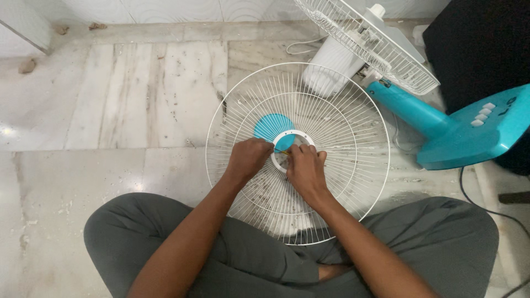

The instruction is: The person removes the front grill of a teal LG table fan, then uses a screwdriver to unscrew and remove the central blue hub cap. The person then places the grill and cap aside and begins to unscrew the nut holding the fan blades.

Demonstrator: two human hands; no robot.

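A round white wire fan guard (353, 160) lies flat on the marble floor in front of my crossed legs. At its middle sits a white ring hub (301, 135), with a blue disc (270, 126) showing under the wires. My left hand (248, 158) is closed at the hub's left rim, pinching a thin orange-tipped tool or piece (285, 152) that I cannot make out clearly. My right hand (305, 170) rests curled on the hub's lower right edge, fingers pressed against the ring.
A turquoise fan stand and base with white buttons (469, 135) lies at the right. The white motor housing (331, 69) and second wire guard (381, 44) stand behind. A black object fills the upper right corner. Cables trail along the right.
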